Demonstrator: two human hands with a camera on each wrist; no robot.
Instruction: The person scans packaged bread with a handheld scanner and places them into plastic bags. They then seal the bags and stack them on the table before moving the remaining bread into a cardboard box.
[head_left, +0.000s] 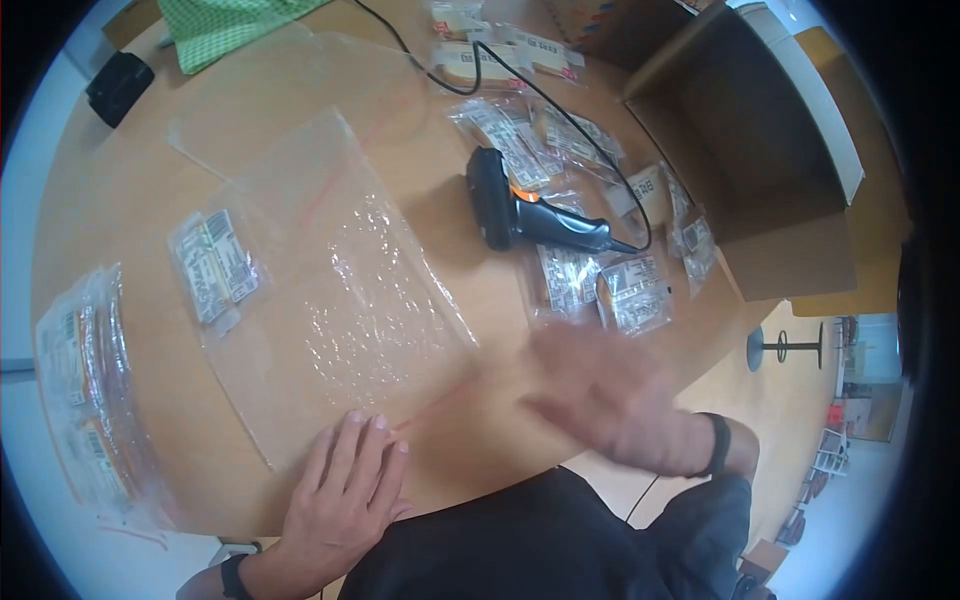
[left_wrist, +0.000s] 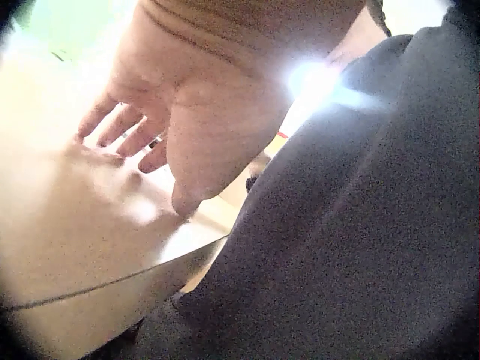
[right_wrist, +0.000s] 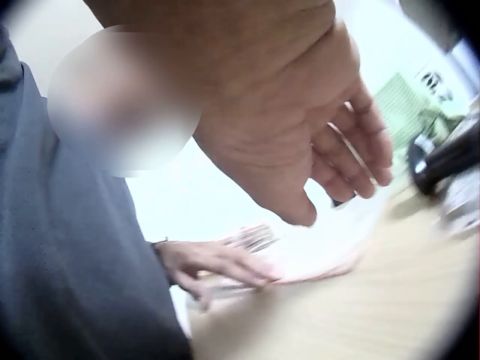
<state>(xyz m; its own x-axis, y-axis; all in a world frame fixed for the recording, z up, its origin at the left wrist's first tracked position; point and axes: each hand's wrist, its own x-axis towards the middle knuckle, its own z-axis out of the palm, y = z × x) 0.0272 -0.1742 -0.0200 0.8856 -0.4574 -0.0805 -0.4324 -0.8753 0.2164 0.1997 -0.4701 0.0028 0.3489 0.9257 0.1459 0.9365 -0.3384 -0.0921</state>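
Note:
My left hand [head_left: 345, 490] rests with straight fingers on the near edge of a large clear plastic bag [head_left: 380, 300] lying flat on the table. The left wrist view shows its palm side [left_wrist: 202, 112]. My right hand [head_left: 610, 400], blurred, is over the table's near edge, right of the bag; its fingers are loosely bent with nothing in them, as the right wrist view [right_wrist: 300, 142] also shows. A small clear packet with printed labels [head_left: 215, 265] lies at the bag's left side. Beyond the right hand, a black barcode scanner [head_left: 495, 205] lies among several similar packets [head_left: 635, 295].
A stack of filled clear bags [head_left: 85, 390] lies at the table's left edge. An open cardboard box [head_left: 740, 130] stands at the back right. The scanner's black cable [head_left: 560, 110] runs across more packets [head_left: 480, 65]. A green checked cloth [head_left: 230, 30] and a black device [head_left: 120, 88] are at the far left.

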